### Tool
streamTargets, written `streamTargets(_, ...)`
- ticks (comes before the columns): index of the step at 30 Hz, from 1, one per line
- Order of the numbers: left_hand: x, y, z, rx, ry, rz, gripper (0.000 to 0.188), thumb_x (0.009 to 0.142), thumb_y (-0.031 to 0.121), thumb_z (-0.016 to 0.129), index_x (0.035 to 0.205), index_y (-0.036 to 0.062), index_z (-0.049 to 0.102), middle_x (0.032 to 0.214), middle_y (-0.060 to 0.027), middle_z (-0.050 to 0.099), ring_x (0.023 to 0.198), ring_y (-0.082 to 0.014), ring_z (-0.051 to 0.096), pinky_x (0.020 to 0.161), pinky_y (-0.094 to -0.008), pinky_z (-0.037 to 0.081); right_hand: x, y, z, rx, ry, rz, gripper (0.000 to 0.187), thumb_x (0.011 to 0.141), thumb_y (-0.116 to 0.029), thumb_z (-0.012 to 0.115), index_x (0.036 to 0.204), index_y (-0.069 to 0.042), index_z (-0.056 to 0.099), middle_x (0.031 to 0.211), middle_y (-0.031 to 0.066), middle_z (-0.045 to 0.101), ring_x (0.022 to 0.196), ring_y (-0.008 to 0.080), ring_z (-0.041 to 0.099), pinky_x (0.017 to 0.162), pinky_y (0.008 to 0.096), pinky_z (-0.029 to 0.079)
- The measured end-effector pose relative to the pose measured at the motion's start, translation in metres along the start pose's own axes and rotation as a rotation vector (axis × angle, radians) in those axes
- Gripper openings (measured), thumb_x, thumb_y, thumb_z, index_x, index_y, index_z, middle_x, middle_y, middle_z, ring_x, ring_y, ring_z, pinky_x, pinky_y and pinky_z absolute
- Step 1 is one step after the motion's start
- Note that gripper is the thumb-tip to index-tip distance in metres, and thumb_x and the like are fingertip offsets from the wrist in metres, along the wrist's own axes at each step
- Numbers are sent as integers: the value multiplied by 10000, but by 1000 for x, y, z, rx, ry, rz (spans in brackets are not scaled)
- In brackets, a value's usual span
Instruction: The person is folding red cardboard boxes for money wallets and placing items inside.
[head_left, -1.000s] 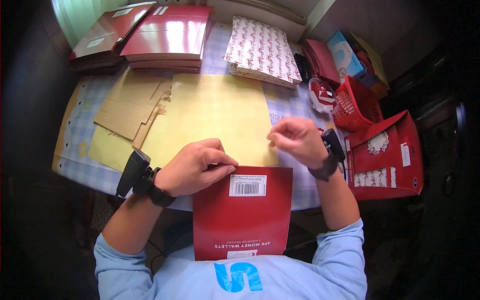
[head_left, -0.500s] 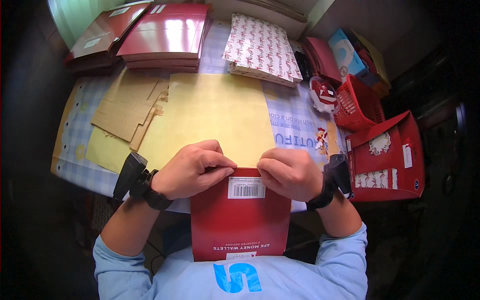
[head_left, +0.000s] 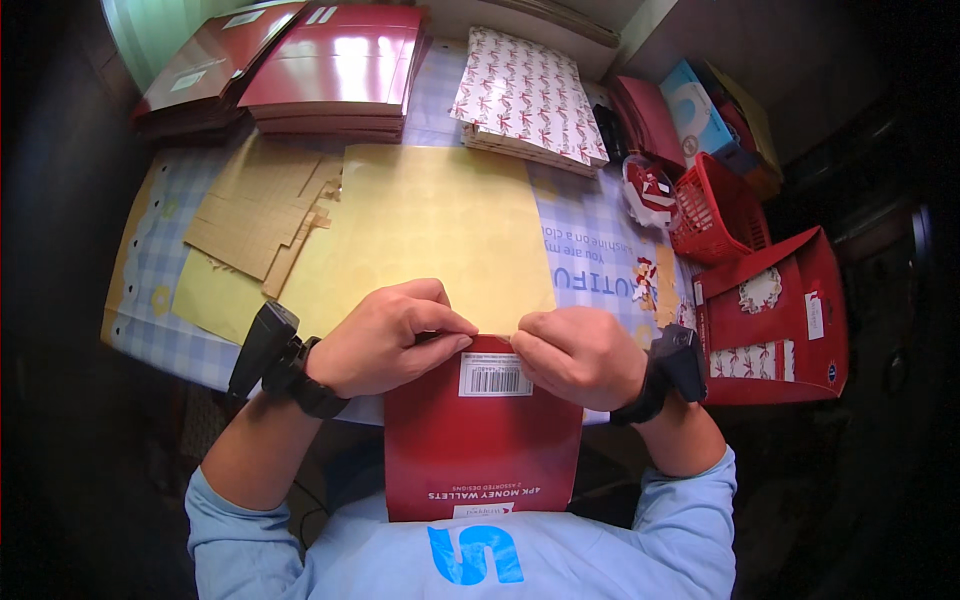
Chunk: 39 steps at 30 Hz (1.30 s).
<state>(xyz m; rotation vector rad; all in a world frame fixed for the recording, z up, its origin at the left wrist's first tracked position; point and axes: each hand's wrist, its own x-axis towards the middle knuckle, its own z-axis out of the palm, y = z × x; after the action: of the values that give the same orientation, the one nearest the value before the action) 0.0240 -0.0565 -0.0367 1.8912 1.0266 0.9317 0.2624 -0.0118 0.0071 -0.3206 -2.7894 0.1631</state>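
Right hand: a second ago we held our right hand (head_left: pixel 583 352) raised over the yellow sheet (head_left: pixel 440 230), apart from the packet; now we have it down at the packet's top edge, close to where it was half a second ago.
Right grip: we pinch the top edge between thumb and fingers, just beside the barcode label (head_left: pixel 495 378).
Left hand: we have kept our left hand (head_left: pixel 395 340) nearly where it was in both earlier frames.
Left grip: we pinch the same edge, thumb and fingertips pressed together, with a short gap between our two hands.
Red packet: we have the red packet (head_left: pixel 480 440) in front of us, its top edge at the near side of the yellow sheet, its lower end meeting our blue shirt (head_left: pixel 380 560).
Cardboard pieces: to our left, the brown cardboard pieces (head_left: pixel 255 205) lie unmoved, partly over yellow paper.
Far side: we see the glossy red stack (head_left: pixel 335 60) and the patterned stack (head_left: pixel 530 95) on the surface (head_left: pixel 590 225), unchanged.
Red basket: to our right, the red basket (head_left: pixel 715 215) stands beside an open-flapped red folder (head_left: pixel 725 305), both as before.
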Motion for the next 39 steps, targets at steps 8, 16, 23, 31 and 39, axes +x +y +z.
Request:
streamTargets(8, 0, -2, 1, 3, 1, 5, 136, 824, 70, 685, 954, 48, 719, 787, -80, 595, 704, -188, 592, 615, -291, 477, -1, -2, 2, -52, -3, -46, 228, 678, -88, 605, 873, 27, 579, 765, 77, 511, 642, 201, 576, 552, 317, 480)
streamTargets(16, 0, 1, 0, -5, 4, -7, 121, 829, 97, 658, 923, 45, 712, 782, -99, 583, 717, -235, 600, 656, -318, 494, -1, -4, 2, -106, -39, -61, 261, 668, -101, 603, 890, 35, 593, 793, 76, 534, 671, 192, 578, 601, 300, 482)
streamTargets(23, -1, 2, 0, 5, -7, -21, 125, 832, 103, 657, 927, 43, 712, 794, -102, 586, 732, -241, 602, 668, -322, 495, 0, -7, 3, -87, -7, -40, 216, 690, -87, 650, 872, 23, 606, 806, 79, 558, 678, 198, 577, 615, 308, 486)
streamTargets(31, -2, 3, -1, -44, 19, 45, 152, 821, 70, 690, 970, 63, 718, 805, -83, 601, 719, -183, 601, 619, -287, 477, 3, -13, -2, 477, 202, 426, 108, 798, -46, 678, 904, -35, 667, 855, 114, 621, 751, 249, 628, 658, 323, 512)
streamTargets(39, -10, 29, 3, 53, 35, 164, 219, 790, 36, 715, 1003, 88, 710, 807, -76, 599, 699, -193, 610, 590, -286, 494, -5, -21, -13, 486, 45, 519, 128, 831, -176, 680, 829, -52, 649, 776, 107, 609, 707, 274, 608, 615, 348, 481)
